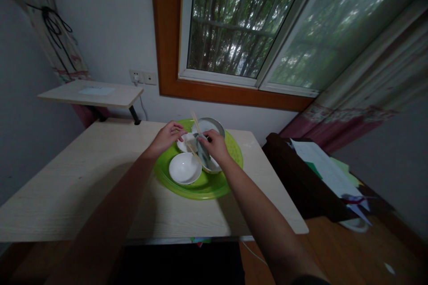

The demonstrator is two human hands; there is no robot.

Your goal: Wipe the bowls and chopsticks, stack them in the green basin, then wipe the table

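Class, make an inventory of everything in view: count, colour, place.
Table: one, pale, centre
Tray: one, green, on table
Bowls: at least four, whitish, on tray
Chopsticks: count unclear, pale, among bowls
Cloth-like item: one, grey, over bowls
Shelf: one, pale, table's back left
Sheet: one, white, on shelf
Sockets: two, white, wall
Window: one, brown surround, behind table
Curtains: two, pale and pink, either side
Cord: black, left curtain
Papers: several, white and green, right
Floor: brown, below
Left hand: one, bare, near small bowl
Right hand: one, bare, on grey item
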